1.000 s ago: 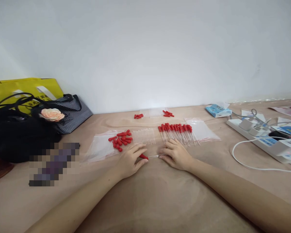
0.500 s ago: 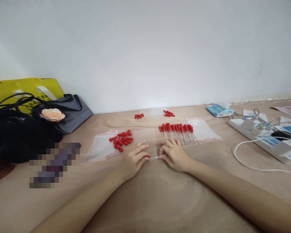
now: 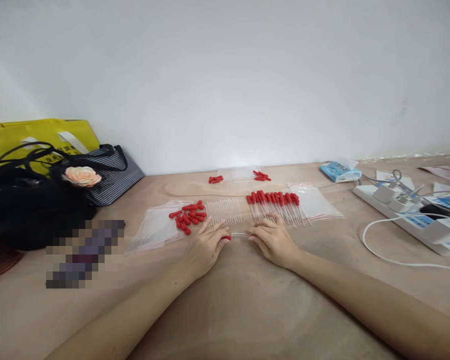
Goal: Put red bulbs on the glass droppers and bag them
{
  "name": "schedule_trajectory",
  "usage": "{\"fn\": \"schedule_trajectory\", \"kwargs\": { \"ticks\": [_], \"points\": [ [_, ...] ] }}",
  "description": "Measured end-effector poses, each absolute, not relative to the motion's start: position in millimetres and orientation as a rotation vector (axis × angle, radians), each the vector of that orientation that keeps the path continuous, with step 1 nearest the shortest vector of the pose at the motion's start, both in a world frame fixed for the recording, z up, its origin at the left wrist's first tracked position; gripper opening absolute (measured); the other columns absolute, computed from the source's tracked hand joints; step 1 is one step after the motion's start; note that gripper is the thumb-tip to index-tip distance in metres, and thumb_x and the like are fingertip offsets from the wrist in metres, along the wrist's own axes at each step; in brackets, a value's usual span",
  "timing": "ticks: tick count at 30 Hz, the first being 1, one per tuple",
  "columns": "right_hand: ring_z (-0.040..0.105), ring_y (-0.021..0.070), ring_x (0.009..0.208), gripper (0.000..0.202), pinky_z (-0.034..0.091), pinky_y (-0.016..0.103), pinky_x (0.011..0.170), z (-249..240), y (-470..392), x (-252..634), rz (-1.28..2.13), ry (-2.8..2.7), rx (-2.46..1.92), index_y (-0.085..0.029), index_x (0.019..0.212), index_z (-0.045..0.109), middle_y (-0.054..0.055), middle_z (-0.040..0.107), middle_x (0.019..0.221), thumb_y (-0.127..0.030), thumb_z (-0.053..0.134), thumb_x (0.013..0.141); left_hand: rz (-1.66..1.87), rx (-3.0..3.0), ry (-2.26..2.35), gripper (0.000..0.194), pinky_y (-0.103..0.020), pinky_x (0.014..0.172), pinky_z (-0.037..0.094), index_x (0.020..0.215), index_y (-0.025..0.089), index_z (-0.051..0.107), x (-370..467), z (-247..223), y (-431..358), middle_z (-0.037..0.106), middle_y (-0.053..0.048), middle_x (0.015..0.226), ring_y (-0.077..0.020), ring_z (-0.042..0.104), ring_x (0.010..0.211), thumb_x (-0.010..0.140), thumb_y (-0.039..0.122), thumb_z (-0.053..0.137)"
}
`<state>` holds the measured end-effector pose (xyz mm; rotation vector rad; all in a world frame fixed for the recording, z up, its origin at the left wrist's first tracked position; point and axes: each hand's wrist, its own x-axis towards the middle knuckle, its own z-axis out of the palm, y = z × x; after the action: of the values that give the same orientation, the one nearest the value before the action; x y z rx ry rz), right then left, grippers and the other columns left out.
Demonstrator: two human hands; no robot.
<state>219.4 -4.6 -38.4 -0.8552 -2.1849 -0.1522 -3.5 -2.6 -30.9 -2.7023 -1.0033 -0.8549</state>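
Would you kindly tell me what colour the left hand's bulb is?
The bulb is red, as the head view shows.

You hold one red bulb (image 3: 227, 238) and one clear tube (image 3: 241, 234) in front of one row of bare tubes (image 3: 224, 211). Behind that row you have two red piles (image 3: 215, 179); left, one peach flower (image 3: 82, 176); right, one power strip (image 3: 416, 221).

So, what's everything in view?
Held bulb: one, red, centre
Held tube: one, clear, centre
Loose bulbs: many, red, centre-left
Bare tubes: row, clear, centre
Capped tubes: row, red-topped, centre-right
Plastic bags: several, clear, beside tubes
Far bulbs: two clusters, red, back
Tissue pack: one, blue, back
Power strip: one, white, right
Carry bags: three; yellow, striped, black; left
Flower: one, peach, left
Pixelated item: one, dark, left
Left grip, right grip: one each, centre
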Motion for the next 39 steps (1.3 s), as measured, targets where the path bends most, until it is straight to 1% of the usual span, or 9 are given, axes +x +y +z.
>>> {"fn": "schedule_trajectory", "kwargs": {
  "ticks": [2,7,10,13,16,20,23,30,39],
  "points": [
    [0.055,0.0143,0.078,0.017,0.023,0.039,0.089,-37.2,-5.8,218.4,-0.169,-2.191,-0.833,-0.021,0.094,0.059,-0.001,0.064,0.067,-0.022,0.043,0.087,-0.859,-2.702,-1.021,0.016,-0.050,0.098,0.034,0.088,0.017,0.054,-2.7,-31.0,-2.6,0.067,-0.007,0.099,-0.0213,0.057,0.104,0.088,0.021,0.038],
    [0.054,0.0138,0.077,0.019,0.024,0.038,0.088,-34.9,-9.3,216.6,-0.146,-2.204,-0.813,-0.021,0.097,0.060,0.000,0.064,0.069,-0.021,0.044,0.086,-0.943,-2.734,-1.153,0.015,-0.049,0.098,0.033,0.089,0.017,0.053,4.7,-29.8,-4.4,0.067,-0.006,0.094,-0.0201,0.058,0.101,0.088,0.022,0.039],
    [0.052,0.0134,0.072,0.019,0.027,0.037,0.085,-34.1,-11.9,215.8,-0.134,-2.194,-0.802,-0.020,0.096,0.060,0.000,0.063,0.067,-0.020,0.044,0.086,-1.068,-2.763,-1.254,0.017,-0.046,0.096,0.036,0.088,0.017,0.053,10.3,-26.9,-7.6,0.067,-0.004,0.087,-0.0174,0.062,0.091,0.088,0.022,0.037],
    [0.048,0.0131,0.067,0.019,0.030,0.035,0.080,-33.0,-13.7,214.6,-0.134,-2.194,-0.738,-0.017,0.095,0.060,0.001,0.060,0.064,-0.020,0.044,0.085,-1.191,-2.768,-1.344,0.018,-0.040,0.088,0.043,0.085,0.017,0.054,13.1,-22.5,-10.6,0.066,-0.003,0.083,-0.0151,0.062,0.078,0.088,0.023,0.037],
    [0.044,0.0136,0.065,0.020,0.032,0.033,0.073,-31.4,-12.6,215.2,-0.114,-2.212,-0.683,-0.015,0.097,0.060,0.001,0.057,0.060,-0.019,0.044,0.085,-1.231,-2.779,-1.367,0.018,-0.034,0.077,0.047,0.081,0.017,0.055,12.5,-19.6,-11.7,0.066,-0.003,0.079,-0.0152,0.061,0.075,0.087,0.025,0.040],
    [0.040,0.0148,0.066,0.023,0.031,0.033,0.070,-29.5,-6.5,220.7,-0.091,-2.273,-0.652,-0.017,0.097,0.061,0.001,0.055,0.059,-0.017,0.042,0.084,-1.151,-2.832,-1.262,0.016,-0.039,0.088,0.040,0.081,0.018,0.054,10.7,-21.3,-11.0,0.065,-0.001,0.076,-0.0126,0.059,0.068,0.087,0.022,0.040],
    [0.040,0.0160,0.068,0.026,0.031,0.033,0.070,-29.0,-2.9,224.0,-0.105,-2.328,-0.627,-0.019,0.094,0.063,0.003,0.056,0.061,-0.014,0.040,0.083,-1.061,-2.887,-1.167,0.015,-0.042,0.094,0.034,0.081,0.018,0.053,10.7,-24.0,-11.1,0.065,0.001,0.075,-0.0116,0.060,0.068,0.087,0.021,0.039],
    [0.040,0.0164,0.069,0.024,0.030,0.032,0.068,-31.7,-6.9,217.9,-0.080,-2.329,-0.706,-0.015,0.084,0.062,0.005,0.058,0.067,-0.010,0.039,0.079,-0.995,-2.861,-1.120,0.015,-0.042,0.095,0.032,0.081,0.018,0.051,12.6,-22.6,-15.4,0.063,0.001,0.073,-0.0110,0.059,0.068,0.087,0.021,0.038],
    [0.039,0.0162,0.068,0.023,0.028,0.031,0.065,-32.2,-6.7,209.8,-0.001,-2.338,-0.728,-0.015,0.082,0.061,0.005,0.058,0.065,-0.016,0.038,0.084,-0.955,-2.840,-1.027,0.013,-0.041,0.096,0.030,0.083,0.017,0.051,14.9,-23.9,-17.0,0.064,-0.001,0.077,-0.0121,0.060,0.073,0.087,0.019,0.038]
  ]
}}
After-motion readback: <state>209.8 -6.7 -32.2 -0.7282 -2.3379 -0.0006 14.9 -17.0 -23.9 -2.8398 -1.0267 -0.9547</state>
